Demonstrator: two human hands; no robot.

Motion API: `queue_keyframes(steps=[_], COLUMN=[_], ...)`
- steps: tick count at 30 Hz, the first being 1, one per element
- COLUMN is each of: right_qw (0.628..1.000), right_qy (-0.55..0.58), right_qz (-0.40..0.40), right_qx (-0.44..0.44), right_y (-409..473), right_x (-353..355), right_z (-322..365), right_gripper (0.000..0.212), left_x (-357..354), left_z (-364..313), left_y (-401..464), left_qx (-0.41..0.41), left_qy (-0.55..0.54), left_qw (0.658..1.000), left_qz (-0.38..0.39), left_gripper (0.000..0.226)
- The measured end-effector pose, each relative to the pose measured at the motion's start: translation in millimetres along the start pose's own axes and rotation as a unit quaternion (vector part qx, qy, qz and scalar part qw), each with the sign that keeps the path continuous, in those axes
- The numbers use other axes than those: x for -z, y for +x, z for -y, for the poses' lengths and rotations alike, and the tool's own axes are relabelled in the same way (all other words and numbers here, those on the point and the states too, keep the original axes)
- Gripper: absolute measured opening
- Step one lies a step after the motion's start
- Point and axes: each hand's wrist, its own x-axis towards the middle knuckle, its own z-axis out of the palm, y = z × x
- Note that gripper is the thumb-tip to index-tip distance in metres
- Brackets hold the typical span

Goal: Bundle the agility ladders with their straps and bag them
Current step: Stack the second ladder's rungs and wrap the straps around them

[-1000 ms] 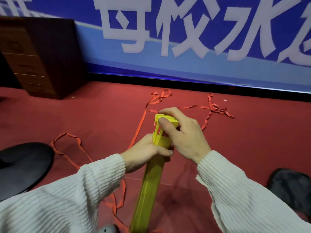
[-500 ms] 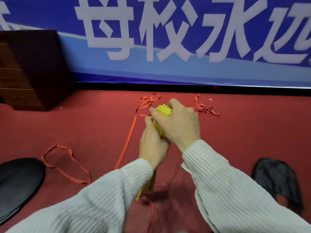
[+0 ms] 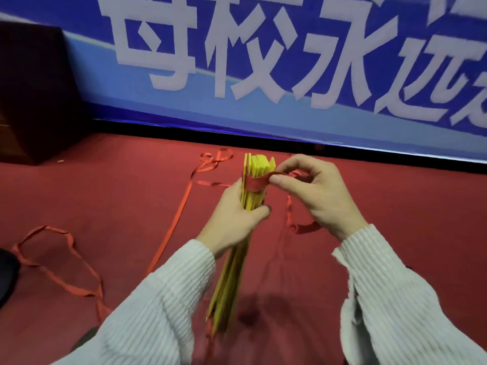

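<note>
Rungs [image 3: 257, 177] stacked upright at frame centre, left hand [image 3: 232, 217] clamped round them to stop splaying while right hand [image 3: 316, 191] pinches the red strap [image 3: 257, 183] taut across the top.

Both arms wear the same white ribbed knit sweater, left sleeve [image 3: 158, 306] and right sleeve [image 3: 390, 299], thick vertical cords, loose cuffs ending at the wrists, both hands bare.
</note>
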Motion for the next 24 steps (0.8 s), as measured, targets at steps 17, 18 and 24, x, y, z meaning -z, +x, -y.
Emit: queue_keyframes(steps=[17,18,24], right_qw=[0.985,0.981,0.983], right_qy=[-0.050,-0.106,-0.164], right_qz=[0.019,0.030,0.069], right_qx=[-0.165,-0.157,-0.040], right_y=[-1,2,8], right_x=[-62,-58,-21], right_z=[-46,-43,-46], right_gripper=[0.052,0.056,0.008], left_x=[-24,-20,8], left_z=[51,55,68], left_y=[-29,-26,-7], left_qx=[0.144,0.138,0.057], left_qy=[0.077,0.077,0.117], left_qw=[0.977,0.978,0.982], left_qz=[-0.135,-0.139,-0.137], left_gripper=[0.065,0.062,0.043])
